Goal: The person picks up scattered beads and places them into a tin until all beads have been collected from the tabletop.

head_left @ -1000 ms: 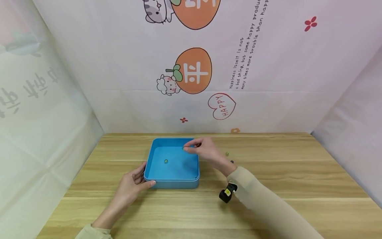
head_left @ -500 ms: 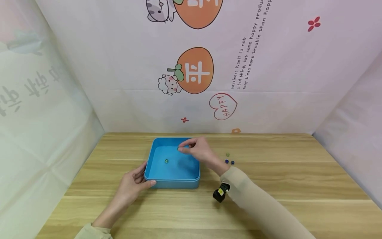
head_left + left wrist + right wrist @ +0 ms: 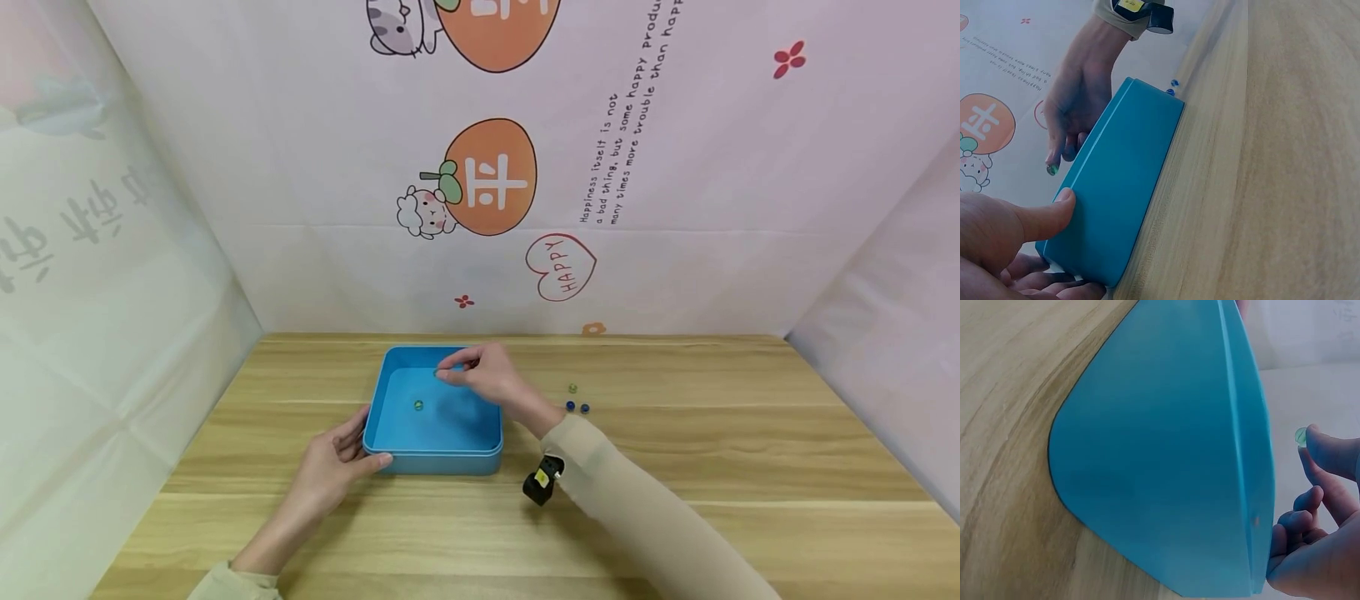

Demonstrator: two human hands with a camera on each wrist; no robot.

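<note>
A square blue box [image 3: 442,464] without a lid stands on the table. My left hand [image 3: 324,471] holds its near left corner, the thumb on the front wall and the fingers along the left side. Above the box's far right part, my right hand [image 3: 491,375] pinches a clear green marble [image 3: 1300,436] between thumb and fingertip. The left wrist view also shows this pinched marble [image 3: 1052,169], higher than the box rim. On the box floor lies another marble, greenish yellow [image 3: 418,406].
On the table right of the box lie a yellow-green marble [image 3: 573,388] and two blue marbles [image 3: 571,406]. A printed white cloth [image 3: 337,275] hangs behind the table [image 3: 675,450], with more cloth at both sides. A small black camera [image 3: 540,483] sits on the right wrist.
My right hand has moved left over the box with the pinched marble. The two blue marbles have come into fuller view beside the forearm. My left hand has kept its hold.
</note>
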